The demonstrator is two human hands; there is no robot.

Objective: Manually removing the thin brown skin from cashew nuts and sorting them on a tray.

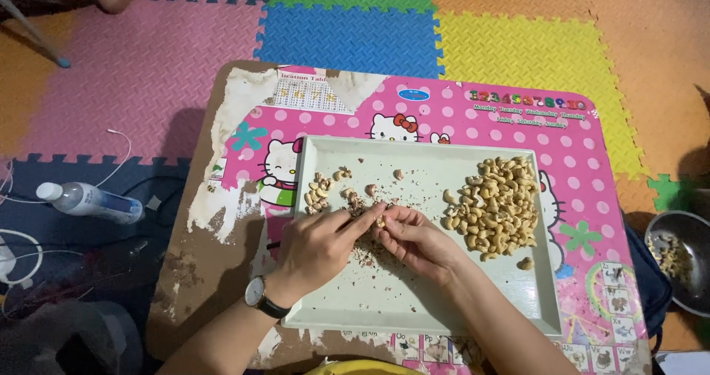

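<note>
From the head camera, a pink cartoon-printed worktop (473, 123) carries a pale rectangular tray (414, 301). A clear plastic bottle (92, 201) with a blue label lies on the floor to the left. Both hands meet mid-tray: the left hand (318, 245) and right hand (418, 238) pinch one cashew (380, 220) between their fingertips, the cashew pile (494, 205) just right of them.

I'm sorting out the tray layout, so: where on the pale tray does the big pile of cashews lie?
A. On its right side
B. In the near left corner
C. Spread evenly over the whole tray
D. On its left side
A: the big pile of cashews sits on the right side of the tray, while only a small cluster of nuts lies at the left, beyond the left hand and right hand.
</note>
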